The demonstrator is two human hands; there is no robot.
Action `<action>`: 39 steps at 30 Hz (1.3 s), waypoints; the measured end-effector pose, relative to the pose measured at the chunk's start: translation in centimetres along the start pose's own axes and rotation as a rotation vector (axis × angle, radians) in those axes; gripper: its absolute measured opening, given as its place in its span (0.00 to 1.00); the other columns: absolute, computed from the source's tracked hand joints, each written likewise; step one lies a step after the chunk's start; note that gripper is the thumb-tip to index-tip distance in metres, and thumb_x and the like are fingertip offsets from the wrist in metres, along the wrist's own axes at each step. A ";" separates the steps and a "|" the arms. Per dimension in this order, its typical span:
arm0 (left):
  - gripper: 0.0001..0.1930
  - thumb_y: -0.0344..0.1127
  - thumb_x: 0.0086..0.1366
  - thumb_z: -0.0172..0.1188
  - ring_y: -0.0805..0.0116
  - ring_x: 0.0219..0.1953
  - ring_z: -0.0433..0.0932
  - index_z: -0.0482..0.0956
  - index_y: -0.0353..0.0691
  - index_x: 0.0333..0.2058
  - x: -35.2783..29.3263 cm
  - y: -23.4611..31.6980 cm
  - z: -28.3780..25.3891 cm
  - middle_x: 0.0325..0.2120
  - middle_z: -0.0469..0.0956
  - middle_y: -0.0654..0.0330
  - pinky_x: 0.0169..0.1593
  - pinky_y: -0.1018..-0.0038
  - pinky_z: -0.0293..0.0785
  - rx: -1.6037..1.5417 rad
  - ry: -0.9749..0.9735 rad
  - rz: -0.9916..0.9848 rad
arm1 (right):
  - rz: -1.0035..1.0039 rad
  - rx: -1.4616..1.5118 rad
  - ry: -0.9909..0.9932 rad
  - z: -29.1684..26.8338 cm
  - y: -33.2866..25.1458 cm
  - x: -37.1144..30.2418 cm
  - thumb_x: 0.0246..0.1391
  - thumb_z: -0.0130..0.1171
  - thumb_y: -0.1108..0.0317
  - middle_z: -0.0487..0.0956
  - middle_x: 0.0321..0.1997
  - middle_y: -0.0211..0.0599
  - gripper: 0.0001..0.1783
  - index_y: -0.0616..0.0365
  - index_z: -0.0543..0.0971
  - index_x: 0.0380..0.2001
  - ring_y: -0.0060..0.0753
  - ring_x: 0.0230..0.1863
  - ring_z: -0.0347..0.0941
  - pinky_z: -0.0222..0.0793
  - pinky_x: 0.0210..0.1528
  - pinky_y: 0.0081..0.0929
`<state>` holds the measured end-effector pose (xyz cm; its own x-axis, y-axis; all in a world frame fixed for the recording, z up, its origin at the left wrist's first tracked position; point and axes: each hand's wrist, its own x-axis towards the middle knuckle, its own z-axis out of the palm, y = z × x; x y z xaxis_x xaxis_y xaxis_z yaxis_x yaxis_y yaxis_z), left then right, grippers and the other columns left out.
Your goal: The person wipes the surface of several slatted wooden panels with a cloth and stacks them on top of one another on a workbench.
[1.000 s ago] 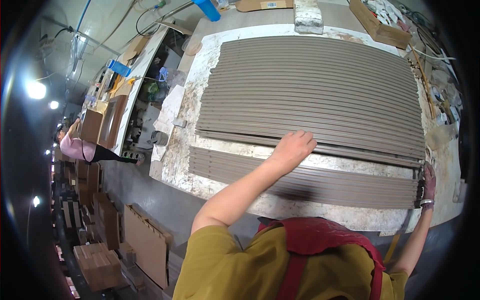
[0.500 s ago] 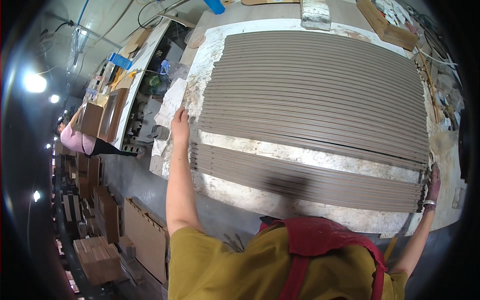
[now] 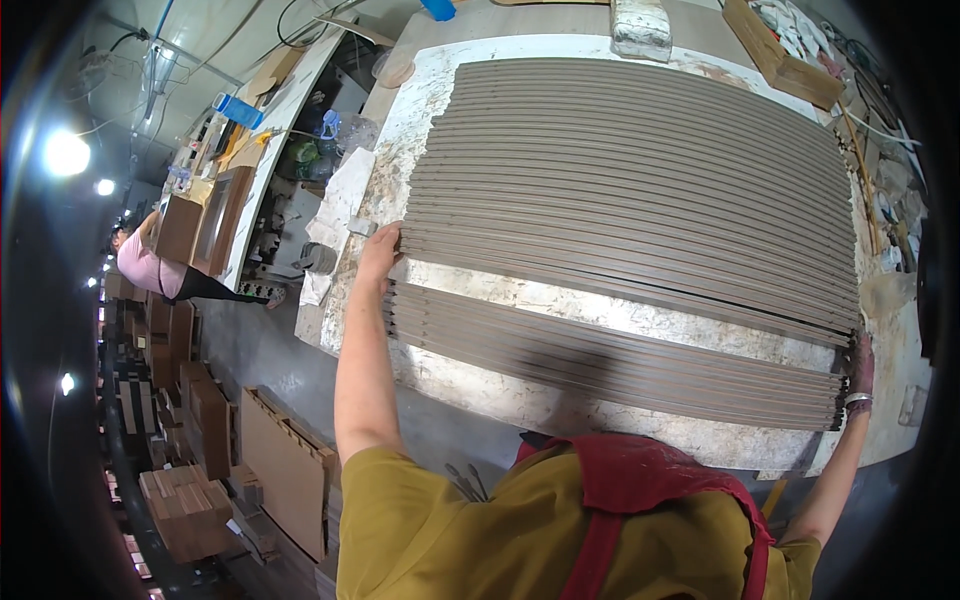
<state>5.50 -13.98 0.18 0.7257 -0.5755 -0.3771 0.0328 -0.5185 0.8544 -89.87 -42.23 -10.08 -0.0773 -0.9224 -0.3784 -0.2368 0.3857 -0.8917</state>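
Long narrow grey-brown strips lie side by side in a large group (image 3: 640, 190) on the white, stained table board. A smaller group of the same strips (image 3: 600, 365) lies nearer to me, across a bare gap. My left hand (image 3: 378, 256) is closed at the left ends of the nearest strips of the large group, thumb and fingertips against them. At the opposite ends, my right hand (image 3: 861, 368), dark and stained over the fingers, rests against the strip tips near the gap. Its fingertips are partly hidden. A small grey block (image 3: 362, 227) sits just beyond my left hand.
A stained white block (image 3: 640, 30) and a wooden box with cloths (image 3: 780, 60) stand at the far edge. White cloth (image 3: 340, 200) hangs at the left. A person in a pink top (image 3: 150, 265) works at another bench. Stacked brown panels (image 3: 190, 510) fill the left floor.
My left hand has moved right and slightly nearer, onto the strip ends; the grey block beside it now shows. My right hand stays at the right ends with only a slight shift.
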 end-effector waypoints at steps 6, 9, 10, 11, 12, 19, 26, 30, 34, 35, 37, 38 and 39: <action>0.17 0.39 0.70 0.48 0.75 0.41 0.74 0.75 0.39 0.53 0.6 -0.2 0.2 0.41 0.79 0.64 0.45 0.77 0.70 0.020 0.000 0.015 | 0.004 0.021 0.030 0.0 0.0 0.3 0.53 0.51 0.33 0.74 0.51 0.32 0.41 0.49 0.66 0.62 0.32 0.46 0.68 0.64 0.49 0.35; 0.16 0.37 0.68 0.52 0.76 0.37 0.75 0.77 0.39 0.50 0.0 0.0 0.6 0.37 0.79 0.65 0.42 0.77 0.71 0.092 0.068 0.049 | -0.021 -0.017 0.075 1.0 -0.3 -0.3 0.52 0.52 0.32 0.73 0.51 0.31 0.42 0.49 0.66 0.62 0.32 0.44 0.69 0.64 0.49 0.36; 0.15 0.36 0.66 0.56 0.76 0.34 0.75 0.78 0.37 0.49 0.1 -0.3 0.3 0.34 0.80 0.64 0.38 0.78 0.71 0.068 0.093 0.074 | -0.032 -0.028 0.072 1.8 -0.6 -0.6 0.52 0.52 0.33 0.73 0.51 0.31 0.42 0.49 0.65 0.63 0.33 0.44 0.69 0.65 0.49 0.36; 0.16 0.36 0.65 0.57 0.77 0.33 0.75 0.78 0.36 0.49 0.2 -0.6 -0.1 0.34 0.79 0.64 0.37 0.79 0.71 0.076 0.096 0.079 | -0.044 -0.040 0.068 2.5 -1.1 -0.9 0.52 0.52 0.33 0.73 0.51 0.31 0.42 0.48 0.65 0.63 0.33 0.44 0.69 0.65 0.49 0.36; 0.16 0.35 0.65 0.57 0.77 0.32 0.74 0.78 0.35 0.49 0.2 -0.6 0.0 0.33 0.79 0.64 0.36 0.79 0.71 0.082 0.093 0.087 | -0.040 -0.058 0.049 2.4 -1.3 -1.2 0.52 0.52 0.33 0.73 0.52 0.31 0.42 0.48 0.65 0.63 0.33 0.45 0.69 0.65 0.49 0.36; 0.15 0.35 0.63 0.59 0.80 0.26 0.70 0.79 0.34 0.46 0.0 -0.1 0.6 0.27 0.77 0.68 0.30 0.83 0.67 0.110 0.057 0.136 | -0.001 -0.010 0.016 0.2 0.0 -1.3 0.55 0.55 0.42 0.74 0.52 0.29 0.35 0.47 0.67 0.61 0.28 0.48 0.70 0.69 0.46 0.31; 0.18 0.46 0.65 0.58 0.77 0.30 0.73 0.81 0.36 0.43 1.9 0.0 -0.4 0.29 0.79 0.67 0.36 0.78 0.70 0.229 0.065 0.054 | 0.030 -0.062 -0.071 0.0 -0.8 -1.4 0.54 0.54 0.38 0.70 0.58 0.31 0.39 0.46 0.62 0.64 0.35 0.54 0.68 0.66 0.54 0.37; 0.20 0.44 0.66 0.56 0.74 0.34 0.75 0.80 0.31 0.44 2.8 0.8 0.7 0.33 0.81 0.61 0.41 0.76 0.70 0.342 0.078 0.102 | -0.025 -0.077 0.061 1.9 -1.4 -1.0 0.59 0.49 0.40 0.69 0.60 0.33 0.35 0.51 0.66 0.62 0.34 0.59 0.65 0.60 0.59 0.34; 0.18 0.42 0.66 0.56 0.75 0.32 0.74 0.80 0.32 0.44 3.6 -0.1 -0.3 0.30 0.80 0.63 0.38 0.76 0.70 0.195 0.076 0.195 | -0.193 -0.119 0.052 2.9 -1.6 0.6 0.63 0.46 0.44 0.68 0.62 0.38 0.34 0.60 0.66 0.62 0.33 0.61 0.63 0.58 0.62 0.30; 0.18 0.42 0.66 0.56 0.75 0.31 0.74 0.80 0.33 0.45 3.8 0.1 -0.7 0.29 0.80 0.64 0.37 0.77 0.70 0.161 0.066 0.185 | -0.166 -0.079 0.027 3.2 -1.6 0.9 0.63 0.46 0.44 0.70 0.60 0.37 0.34 0.60 0.67 0.61 0.32 0.60 0.64 0.58 0.62 0.30; 0.17 0.42 0.65 0.56 0.76 0.29 0.73 0.79 0.34 0.45 4.0 0.7 0.2 0.27 0.79 0.65 0.35 0.77 0.69 0.082 0.027 0.159 | -0.110 -0.015 -0.007 2.5 -2.3 0.8 0.63 0.46 0.45 0.72 0.58 0.36 0.33 0.60 0.68 0.60 0.31 0.58 0.66 0.59 0.61 0.29; 0.17 0.41 0.65 0.56 0.76 0.27 0.72 0.79 0.35 0.46 4.6 1.3 -1.0 0.26 0.78 0.66 0.33 0.77 0.69 0.277 0.038 0.129 | -0.163 -0.117 -0.031 2.9 -2.2 1.1 0.63 0.46 0.46 0.73 0.56 0.35 0.32 0.60 0.69 0.59 0.30 0.56 0.67 0.60 0.60 0.29; 0.16 0.41 0.65 0.56 0.76 0.28 0.73 0.80 0.36 0.44 4.4 2.4 0.8 0.25 0.78 0.66 0.33 0.77 0.69 0.329 0.017 0.112 | -0.201 -0.245 -0.010 1.3 -1.7 0.5 0.63 0.46 0.46 0.74 0.54 0.35 0.31 0.60 0.70 0.57 0.29 0.55 0.68 0.61 0.59 0.28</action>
<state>8.24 -18.30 0.29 0.7234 -0.6314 -0.2793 -0.2691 -0.6305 0.7281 -88.22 -43.30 -9.05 0.0042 -0.9789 -0.2044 -0.4724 0.1782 -0.8632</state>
